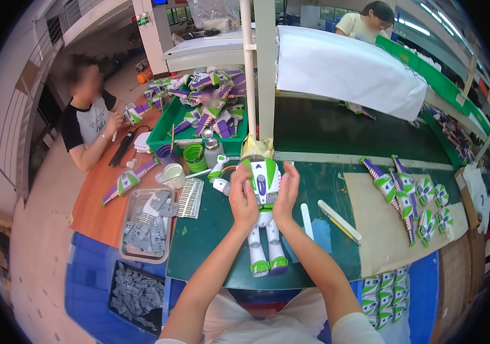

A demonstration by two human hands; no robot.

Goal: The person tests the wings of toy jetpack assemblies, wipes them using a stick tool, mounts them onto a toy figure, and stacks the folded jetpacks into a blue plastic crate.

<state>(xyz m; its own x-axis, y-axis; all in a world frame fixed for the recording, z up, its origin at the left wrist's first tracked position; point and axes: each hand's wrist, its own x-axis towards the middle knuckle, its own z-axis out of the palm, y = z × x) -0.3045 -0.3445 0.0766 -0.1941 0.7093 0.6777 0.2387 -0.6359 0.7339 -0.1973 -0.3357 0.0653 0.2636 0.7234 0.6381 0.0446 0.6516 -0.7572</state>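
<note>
Between my palms is a white, green and purple toy astronaut figure (265,179), its legs pointing toward me over the green table mat (210,252). My left hand (243,200) presses against one side of its torso, with the fingers pointing away from me. On the other side, my right hand (285,195) presses in with its fingers nearly straight. One arm of the figure sticks out beyond my left hand. The far end of the figure, around its head, is partly hidden by glare and clutter behind it.
Left of the mat are a clear tray (144,226) of grey parts, a label sheet (190,198), a green jar (194,157) and a metal bottle (213,152). A green bin (156,135) holds winged toy parts. Wing pieces (397,192) lie on cardboard at right. A co-worker (93,117) sits at left.
</note>
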